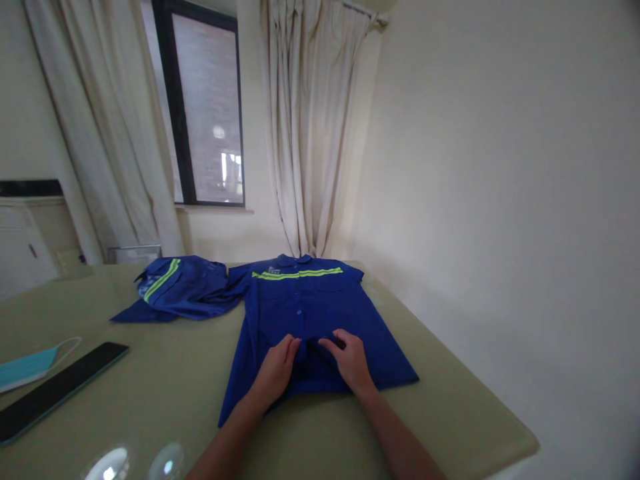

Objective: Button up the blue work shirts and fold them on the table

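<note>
A: Where to find the shirt (327,307)?

B: On the table (440,400), spread front up, collar toward the curtain (307,133), hem toward the forearms. Shows a yellow-green stripe across the chest and buttons down the middle.

A: Flat all over?

B: Mostly. Rises a little between the hands, in a dark fold.

A: And the left hand (277,370)?

B: Pinches the shirt front just below a button, thumb and fingers drawn together on the cloth.

A: And the right hand (351,363)?

B: Rests on the same front, across from the left one, thumb and forefinger bent toward each other. Cloth caught between those tips or not? Cannot tell.

A: Anything else on the table?

B: Left of the shirt, a bunched blue garment (195,290) with a similar stripe, reaching the sleeve. Nearer the left edge, a face mask (30,368) just beside a flat black slab (65,390).

A: And beyond?

B: Left of the curtain, a window (207,107). To the right, a plain wall (500,167).
</note>
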`<move>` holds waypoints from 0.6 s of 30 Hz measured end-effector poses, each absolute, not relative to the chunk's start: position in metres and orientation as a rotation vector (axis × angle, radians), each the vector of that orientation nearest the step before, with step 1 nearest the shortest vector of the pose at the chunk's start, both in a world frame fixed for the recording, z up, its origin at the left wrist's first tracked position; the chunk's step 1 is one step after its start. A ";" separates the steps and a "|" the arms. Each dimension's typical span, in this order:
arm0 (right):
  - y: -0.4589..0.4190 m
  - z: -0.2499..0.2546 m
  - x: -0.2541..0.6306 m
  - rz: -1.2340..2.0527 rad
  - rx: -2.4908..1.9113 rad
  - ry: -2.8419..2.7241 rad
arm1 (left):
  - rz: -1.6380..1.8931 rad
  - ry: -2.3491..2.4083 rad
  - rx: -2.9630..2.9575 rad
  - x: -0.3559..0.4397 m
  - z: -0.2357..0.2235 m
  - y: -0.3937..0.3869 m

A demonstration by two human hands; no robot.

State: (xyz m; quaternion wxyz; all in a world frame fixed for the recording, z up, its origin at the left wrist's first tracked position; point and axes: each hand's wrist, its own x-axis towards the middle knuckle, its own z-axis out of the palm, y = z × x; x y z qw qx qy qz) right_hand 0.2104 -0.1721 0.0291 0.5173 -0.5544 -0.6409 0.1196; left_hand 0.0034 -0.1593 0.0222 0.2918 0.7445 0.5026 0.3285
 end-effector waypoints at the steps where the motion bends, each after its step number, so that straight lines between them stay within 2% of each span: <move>1: -0.173 0.030 0.210 0.282 -1.320 -1.554 | 0.827 1.313 2.020 0.004 0.024 -0.163; 5: -0.180 0.036 0.204 0.369 -1.209 -1.683 | 0.711 1.192 2.080 0.001 0.034 -0.173; 9: -0.184 0.038 0.196 0.446 -1.208 -1.742 | 0.761 1.055 2.026 -0.002 0.038 -0.169; 18: -0.182 0.027 0.191 0.248 -1.317 -1.795 | 0.957 1.305 2.061 0.004 0.039 -0.171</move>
